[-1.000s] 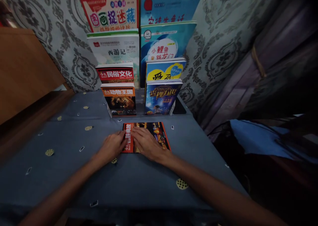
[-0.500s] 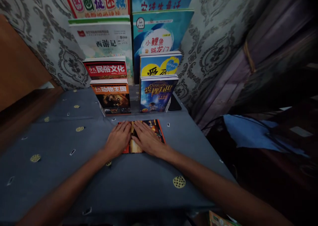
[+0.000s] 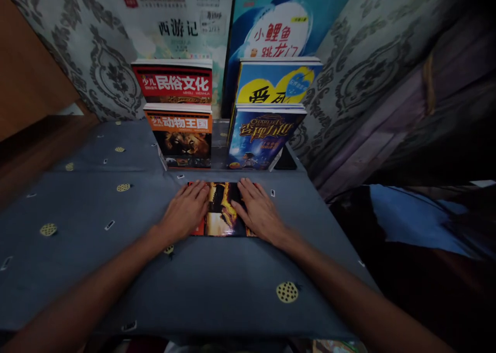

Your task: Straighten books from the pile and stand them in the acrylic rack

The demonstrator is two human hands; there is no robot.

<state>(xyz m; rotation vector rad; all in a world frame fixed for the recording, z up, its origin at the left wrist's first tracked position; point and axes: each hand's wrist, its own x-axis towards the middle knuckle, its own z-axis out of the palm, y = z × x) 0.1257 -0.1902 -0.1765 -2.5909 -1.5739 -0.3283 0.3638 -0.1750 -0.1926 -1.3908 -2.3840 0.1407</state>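
Note:
A dark book with orange and gold pictures (image 3: 223, 208) lies flat on the blue-grey tablecloth, near the middle of the view. My left hand (image 3: 186, 208) rests flat on its left part, palm down, fingers stretched out. On its right part lies my right hand (image 3: 260, 211), fingers extended and the thumb pointing inward. Both hands cover the book's side areas, while its middle shows between them.
Behind the book stand upright books in a rack: a lion book (image 3: 186, 141), a red book (image 3: 178, 84), a dark blue book (image 3: 259, 141), a yellow-and-blue book (image 3: 275, 84) and taller ones. Patterned cloth (image 3: 112, 68) hangs behind. The tablecloth (image 3: 232, 286) reaches the table's front edge.
My right hand has slid rightward across the book, away from my left hand, exposing more of its middle. The camera view has moved closer to the standing books.

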